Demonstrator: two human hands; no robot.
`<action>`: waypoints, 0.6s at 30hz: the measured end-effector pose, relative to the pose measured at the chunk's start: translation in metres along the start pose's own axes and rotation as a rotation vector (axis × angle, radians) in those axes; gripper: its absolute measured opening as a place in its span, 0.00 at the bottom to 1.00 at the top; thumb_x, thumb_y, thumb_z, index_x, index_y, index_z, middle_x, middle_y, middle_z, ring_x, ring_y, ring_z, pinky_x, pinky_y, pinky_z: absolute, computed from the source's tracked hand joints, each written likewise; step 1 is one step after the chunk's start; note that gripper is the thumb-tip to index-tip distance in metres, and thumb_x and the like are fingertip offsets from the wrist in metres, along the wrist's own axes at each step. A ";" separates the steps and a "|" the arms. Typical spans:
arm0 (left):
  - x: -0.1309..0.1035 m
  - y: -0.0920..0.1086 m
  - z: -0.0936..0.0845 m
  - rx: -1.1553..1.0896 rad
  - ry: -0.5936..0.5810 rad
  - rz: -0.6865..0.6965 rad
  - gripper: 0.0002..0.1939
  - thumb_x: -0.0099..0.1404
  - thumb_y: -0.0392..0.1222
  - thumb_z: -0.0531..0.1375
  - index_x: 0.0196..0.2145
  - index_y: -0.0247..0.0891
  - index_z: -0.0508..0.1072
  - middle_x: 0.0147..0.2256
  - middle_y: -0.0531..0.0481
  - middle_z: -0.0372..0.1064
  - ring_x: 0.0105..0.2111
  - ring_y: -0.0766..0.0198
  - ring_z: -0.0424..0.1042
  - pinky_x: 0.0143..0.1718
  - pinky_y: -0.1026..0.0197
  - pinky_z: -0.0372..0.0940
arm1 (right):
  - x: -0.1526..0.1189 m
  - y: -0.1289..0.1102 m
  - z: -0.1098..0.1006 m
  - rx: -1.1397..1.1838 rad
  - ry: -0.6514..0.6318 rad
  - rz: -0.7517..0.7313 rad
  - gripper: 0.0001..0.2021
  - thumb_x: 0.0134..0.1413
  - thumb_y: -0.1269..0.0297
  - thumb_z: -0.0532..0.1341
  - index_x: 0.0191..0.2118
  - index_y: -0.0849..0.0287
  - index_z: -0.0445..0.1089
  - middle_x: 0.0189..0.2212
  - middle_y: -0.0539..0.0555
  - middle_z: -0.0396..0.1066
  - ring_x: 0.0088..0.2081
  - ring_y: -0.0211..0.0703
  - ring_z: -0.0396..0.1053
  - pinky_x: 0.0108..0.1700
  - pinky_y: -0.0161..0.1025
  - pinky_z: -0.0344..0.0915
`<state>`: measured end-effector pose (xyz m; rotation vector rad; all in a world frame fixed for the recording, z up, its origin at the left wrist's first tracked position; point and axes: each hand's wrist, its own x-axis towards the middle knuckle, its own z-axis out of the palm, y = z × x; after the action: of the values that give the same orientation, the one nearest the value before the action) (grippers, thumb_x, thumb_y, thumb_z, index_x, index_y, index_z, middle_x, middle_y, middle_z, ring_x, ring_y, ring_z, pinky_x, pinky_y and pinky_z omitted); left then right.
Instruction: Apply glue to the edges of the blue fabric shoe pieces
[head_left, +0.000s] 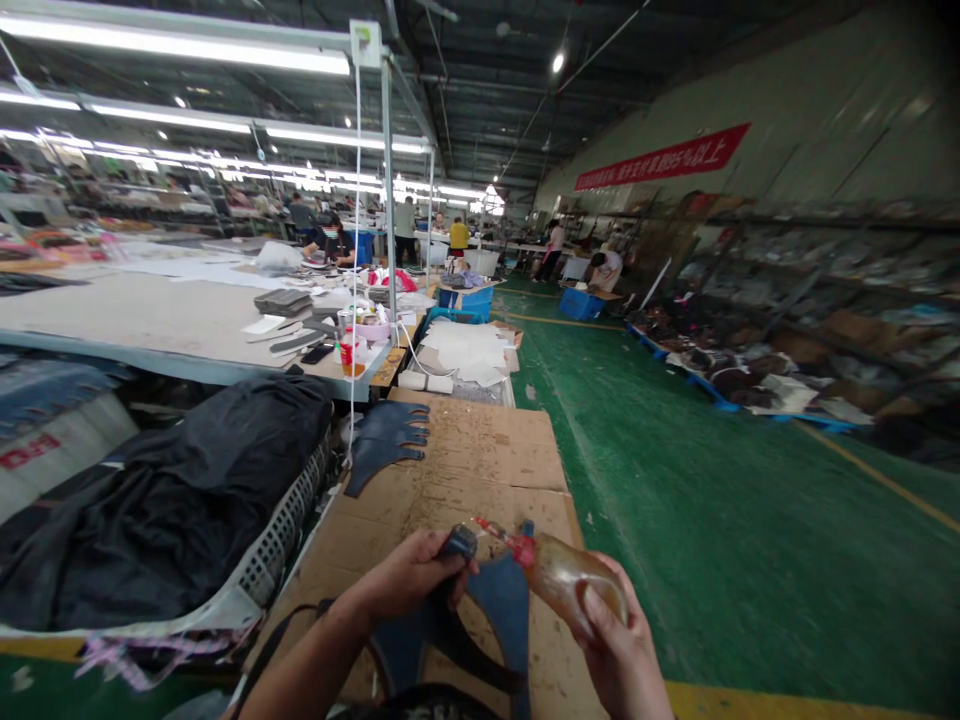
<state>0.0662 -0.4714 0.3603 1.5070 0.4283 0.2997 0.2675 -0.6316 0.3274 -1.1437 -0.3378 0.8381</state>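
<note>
My right hand (622, 635) is wrapped round a squeeze bottle (562, 578), brownish and translucent, with a red nozzle tilted to the left. In my left hand (427, 570) is the end of a dark strap (469, 640), pinched between thumb and fingers. The nozzle tip is close to the strap's end; whether they touch I cannot tell. Below my hands lies a dark blue cut piece (501, 595) on stained cardboard (480, 440), partly hidden by the strap and my arm. Another blue piece with finger-like strips (386, 440) rests at the cardboard's far left.
To the left, a white crate (289, 530) holds black cloth (165, 510). Beyond it stands a wide table (150, 300) with stacked grey pieces and a red-labelled cup (351, 352). A metal post (388, 190) rises at its corner. Green floor (697, 530) runs along the right. Several people work farther back.
</note>
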 end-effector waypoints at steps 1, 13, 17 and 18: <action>0.000 0.002 -0.001 -0.006 -0.003 0.004 0.17 0.63 0.53 0.55 0.33 0.35 0.70 0.20 0.54 0.65 0.22 0.66 0.64 0.29 0.65 0.59 | -0.001 -0.001 0.000 0.024 -0.032 0.014 0.26 0.35 0.55 0.73 0.44 0.49 0.69 0.33 0.49 0.74 0.33 0.44 0.71 0.36 0.37 0.69; 0.001 0.019 -0.007 0.413 0.006 -0.001 0.12 0.65 0.44 0.51 0.32 0.38 0.72 0.22 0.54 0.67 0.26 0.64 0.66 0.32 0.65 0.59 | 0.006 -0.012 0.013 0.018 0.099 -0.032 0.27 0.30 0.56 0.75 0.41 0.53 0.71 0.32 0.49 0.72 0.31 0.42 0.69 0.31 0.34 0.68; 0.000 0.026 -0.013 0.919 0.064 0.091 0.10 0.63 0.35 0.53 0.36 0.40 0.74 0.34 0.48 0.73 0.35 0.59 0.70 0.37 0.62 0.60 | 0.006 -0.029 0.013 0.077 0.055 0.035 0.28 0.29 0.56 0.75 0.42 0.54 0.70 0.30 0.50 0.73 0.29 0.41 0.69 0.27 0.34 0.66; 0.000 0.027 -0.014 1.028 0.054 0.131 0.13 0.61 0.32 0.53 0.40 0.39 0.73 0.36 0.47 0.74 0.37 0.58 0.70 0.40 0.61 0.60 | 0.007 -0.032 0.012 0.065 0.030 0.032 0.28 0.30 0.56 0.75 0.42 0.54 0.70 0.30 0.50 0.72 0.27 0.40 0.68 0.25 0.32 0.64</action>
<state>0.0620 -0.4574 0.3868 2.5413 0.5649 0.2270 0.2776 -0.6236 0.3597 -1.1022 -0.2667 0.8534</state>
